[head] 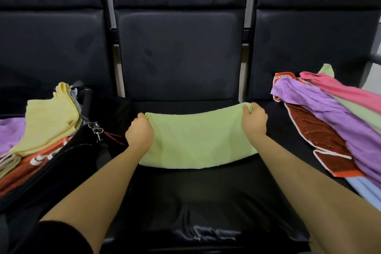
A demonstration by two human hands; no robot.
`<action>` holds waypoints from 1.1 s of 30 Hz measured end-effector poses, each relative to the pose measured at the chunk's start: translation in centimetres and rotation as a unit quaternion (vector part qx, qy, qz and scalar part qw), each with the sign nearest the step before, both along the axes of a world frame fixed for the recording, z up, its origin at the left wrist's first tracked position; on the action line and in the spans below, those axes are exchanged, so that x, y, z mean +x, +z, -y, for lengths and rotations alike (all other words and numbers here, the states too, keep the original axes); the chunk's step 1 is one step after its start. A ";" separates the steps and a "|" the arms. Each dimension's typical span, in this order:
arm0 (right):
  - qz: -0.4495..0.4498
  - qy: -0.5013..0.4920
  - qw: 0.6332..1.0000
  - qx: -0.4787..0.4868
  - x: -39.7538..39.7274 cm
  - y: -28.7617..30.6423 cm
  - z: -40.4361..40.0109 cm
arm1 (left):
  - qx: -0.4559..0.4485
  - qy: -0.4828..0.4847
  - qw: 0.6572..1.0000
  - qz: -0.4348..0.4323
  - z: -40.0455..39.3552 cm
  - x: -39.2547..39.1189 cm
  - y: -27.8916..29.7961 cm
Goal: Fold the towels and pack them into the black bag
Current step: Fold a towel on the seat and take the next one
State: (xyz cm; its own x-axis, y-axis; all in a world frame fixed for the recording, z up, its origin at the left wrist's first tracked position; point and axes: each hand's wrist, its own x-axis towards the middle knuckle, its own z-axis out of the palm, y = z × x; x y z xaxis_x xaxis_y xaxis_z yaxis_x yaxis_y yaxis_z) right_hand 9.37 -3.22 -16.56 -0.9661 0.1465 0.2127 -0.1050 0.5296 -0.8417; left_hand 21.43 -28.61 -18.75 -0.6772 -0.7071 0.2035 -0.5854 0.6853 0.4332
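Green towel: a pale green towel [195,140] lies on the middle seat [179,57] of a row of black padded seats, folded to a wide band of more than one layer; its surface is soft and finely napped, with faint creases, and its far edge bows slightly between the two hands.
Left hand: the left hand [140,132] grips the towel's far left corner, fingers curled over the edge and knuckles facing the camera.
Right hand: the right hand [254,120] pinches the far right corner, fingers wrapped round the bunched cloth.
Near edge of the towel: rests flat on the seat, between the two forearms.
Black bag: the black bag [68,163] sits on the left seat, just left of the left hand, its mouth open; a metal clip [95,129] hangs at its rim, with a red cord [114,137] beside it.
Folded stack: a yellow towel [49,126] lies folded on top at the bag, with a purple towel [10,132] to its far left and an orange-red towel [22,171] beneath, nearer the camera.
Unfolded pile: on the right seat, well apart from the green towel, lie loose towels: a long purple towel [329,113], a pink towel [340,90], a dark red towel with white and orange trim [321,136] and a light blue towel [365,189] at the near edge.
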 end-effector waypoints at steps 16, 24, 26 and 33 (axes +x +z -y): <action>-0.040 -0.012 0.930 0.365 -6.7 -5.5 3.4 | -0.177 -0.023 0.979 0.098 2.1 -6.6 -4.4; -0.131 0.240 0.891 0.362 -3.0 -6.7 5.0 | -0.135 -0.008 0.984 0.117 0.1 -4.4 -4.8; -0.088 0.271 0.872 0.398 -2.0 -7.7 4.5 | -0.101 -0.042 0.980 0.168 -0.6 -3.4 -5.6; 0.008 0.262 0.857 0.443 1.6 -8.0 2.1 | -0.085 -0.092 0.963 0.237 -3.3 0.6 -7.5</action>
State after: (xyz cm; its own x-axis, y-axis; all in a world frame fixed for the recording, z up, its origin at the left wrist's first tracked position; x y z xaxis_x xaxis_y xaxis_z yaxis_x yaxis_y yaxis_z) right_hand 11.02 -5.33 -24.57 -0.8537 -0.5208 0.0019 -0.5162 0.8456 -0.1364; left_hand 22.06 -25.33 -26.28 -0.8338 -0.5492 -0.0567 -0.5509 0.8343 0.0201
